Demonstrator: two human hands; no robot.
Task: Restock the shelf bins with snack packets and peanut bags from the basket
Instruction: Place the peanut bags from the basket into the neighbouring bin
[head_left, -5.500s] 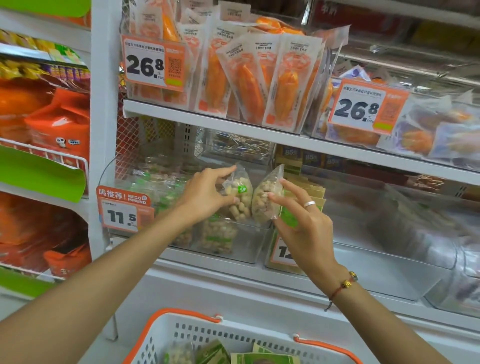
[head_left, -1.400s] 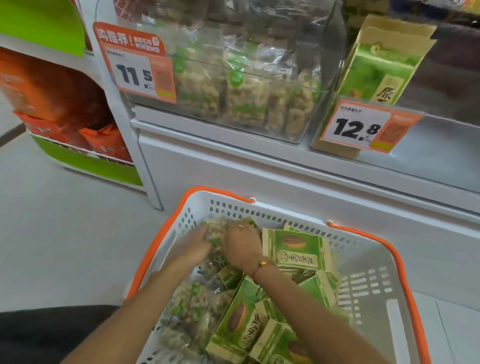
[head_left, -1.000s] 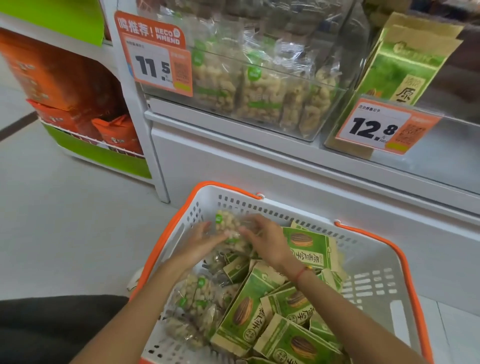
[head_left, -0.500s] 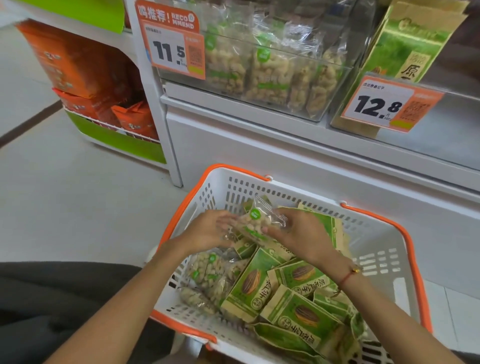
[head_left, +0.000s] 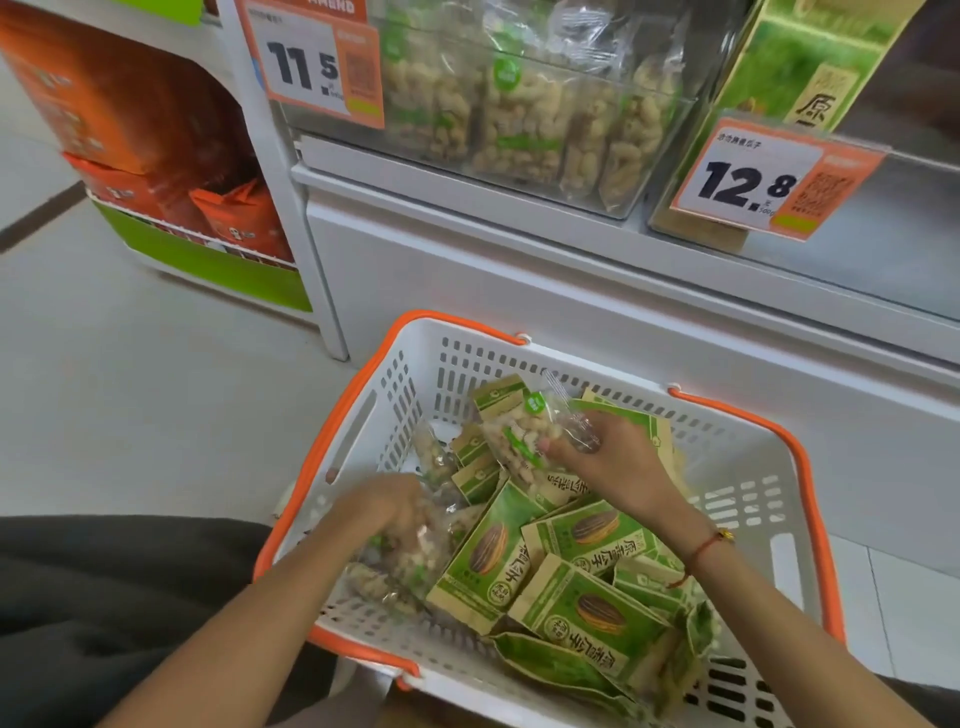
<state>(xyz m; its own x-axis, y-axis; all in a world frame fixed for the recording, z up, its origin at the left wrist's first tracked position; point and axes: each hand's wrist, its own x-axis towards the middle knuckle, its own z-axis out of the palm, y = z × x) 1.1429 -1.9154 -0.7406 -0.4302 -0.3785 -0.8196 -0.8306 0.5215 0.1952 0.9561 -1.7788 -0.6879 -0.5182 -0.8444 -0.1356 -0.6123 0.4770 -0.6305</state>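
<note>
Holding peanut bag (head_left: 524, 441), tags 11.5 (head_left: 304, 67), 12.8 (head_left: 745, 182)

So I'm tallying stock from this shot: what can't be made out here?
- Head view: the left hand is motion-blurred over the peanut bags; its grip is unclear.
- Basket contents: lower layers are hidden under green packets.
- Shelf bin: its top is cut off by the frame edge.

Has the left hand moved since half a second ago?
Yes. The left hand has dropped from beside the held peanut bag toward the basket's near-left corner, onto the loose peanut bags there.
</note>
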